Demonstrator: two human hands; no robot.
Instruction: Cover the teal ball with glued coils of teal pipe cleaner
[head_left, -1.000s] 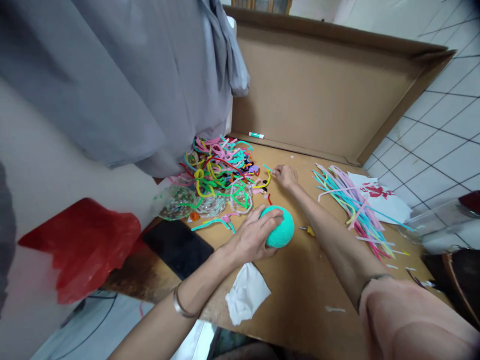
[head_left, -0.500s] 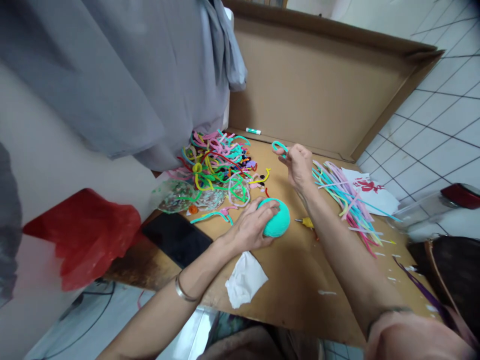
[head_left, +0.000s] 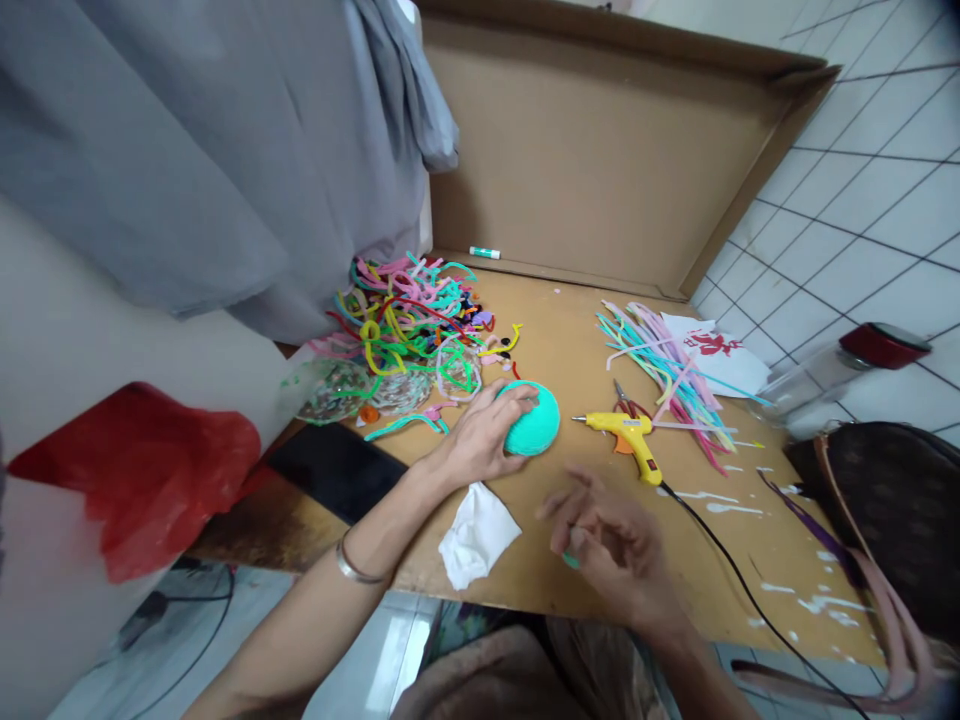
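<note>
The right hand [head_left: 604,540] has drawn back over the tabletop [head_left: 566,330], cardboard [head_left: 585,160] behind.

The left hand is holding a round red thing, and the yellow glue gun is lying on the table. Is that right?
Not quite: the round thing in the left hand is turquoise, not red, as the head view shows. The yellow glue gun is indeed lying on the table.
</note>
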